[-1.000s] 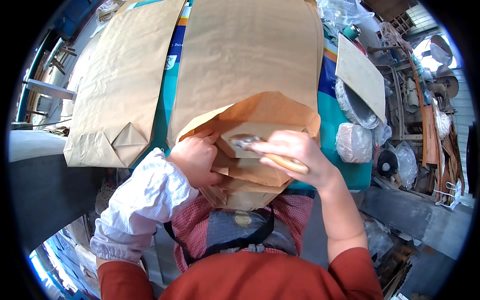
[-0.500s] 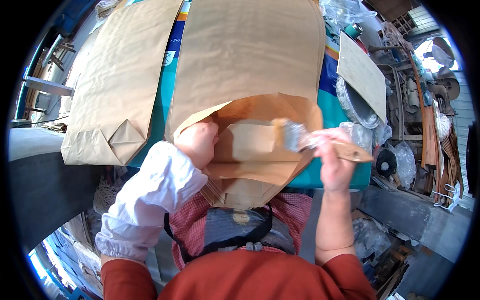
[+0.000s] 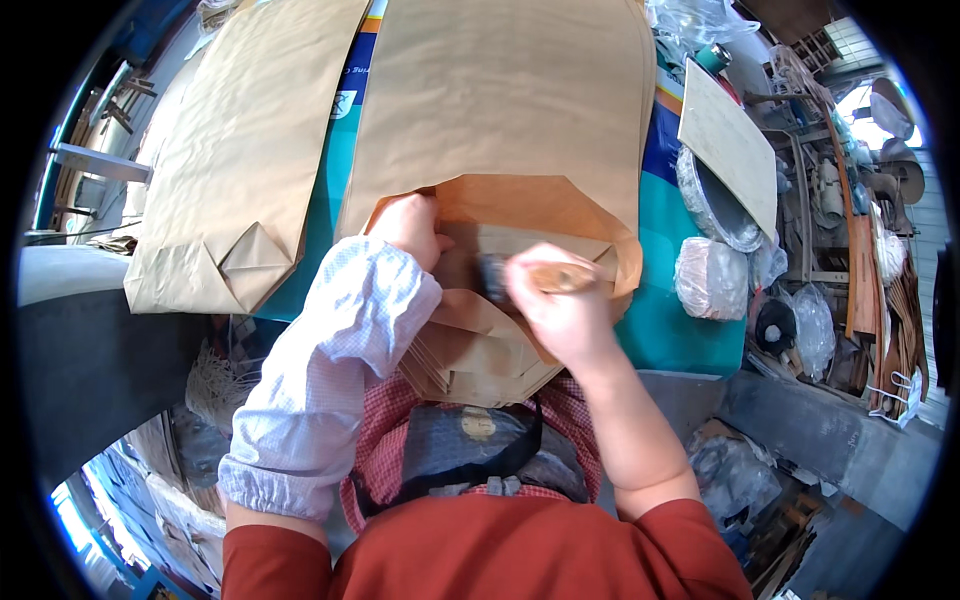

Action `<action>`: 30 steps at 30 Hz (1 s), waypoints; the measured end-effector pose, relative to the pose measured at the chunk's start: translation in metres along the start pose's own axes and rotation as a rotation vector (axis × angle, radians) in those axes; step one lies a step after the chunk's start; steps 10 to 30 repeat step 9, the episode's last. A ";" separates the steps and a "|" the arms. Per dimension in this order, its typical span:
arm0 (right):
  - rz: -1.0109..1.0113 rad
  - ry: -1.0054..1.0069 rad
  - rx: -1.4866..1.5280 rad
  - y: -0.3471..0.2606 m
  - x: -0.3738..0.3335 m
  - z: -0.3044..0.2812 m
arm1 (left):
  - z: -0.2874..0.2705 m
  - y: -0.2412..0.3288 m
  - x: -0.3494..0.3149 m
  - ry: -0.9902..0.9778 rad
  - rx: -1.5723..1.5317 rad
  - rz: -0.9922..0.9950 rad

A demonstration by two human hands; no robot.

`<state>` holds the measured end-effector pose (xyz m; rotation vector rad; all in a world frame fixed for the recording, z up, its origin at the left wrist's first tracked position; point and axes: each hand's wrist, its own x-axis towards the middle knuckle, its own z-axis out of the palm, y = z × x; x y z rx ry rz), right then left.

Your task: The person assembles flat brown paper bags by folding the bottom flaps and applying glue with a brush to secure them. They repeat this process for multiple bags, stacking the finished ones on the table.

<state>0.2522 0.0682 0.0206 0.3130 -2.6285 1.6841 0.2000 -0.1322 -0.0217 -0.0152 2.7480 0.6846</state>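
A stack of brown paper bags [image 3: 500, 100] lies before me, and the near end of the top one is spread into an open flap [image 3: 600, 225]. At the left fold of that flap is my left hand [image 3: 412, 230], its fingers curled on the paper. My right hand [image 3: 565, 315] grips a flat brush [image 3: 560, 277] by its wooden handle. Smeared by motion, the brush's head sits over the inside of the opened end, close to my left hand. Layered ends of more bags show below the flap, near my lap.
Left of the stack lies another paper bag [image 3: 250, 120] with a diamond-shaped fold. Both rest on a teal printed sheet [image 3: 690, 340]. To the right are a plastic-lined basin [image 3: 705, 200], a pale board [image 3: 728, 150] across it and a plastic-wrapped block [image 3: 711, 279].
My right hand has swept the brush leftward and nearer to me, from the flap's right side to its middle. My left hand has shifted slightly up, and the flap is folded wider.
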 end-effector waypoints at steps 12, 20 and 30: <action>0.150 -0.036 -0.222 -0.002 -0.006 -0.077 | -0.002 0.019 -0.014 0.036 0.311 0.298; 0.150 -0.036 -0.222 -0.002 -0.006 -0.077 | -0.002 0.019 -0.014 0.036 0.311 0.298; 0.150 -0.036 -0.222 -0.002 -0.006 -0.077 | -0.002 0.019 -0.014 0.036 0.311 0.298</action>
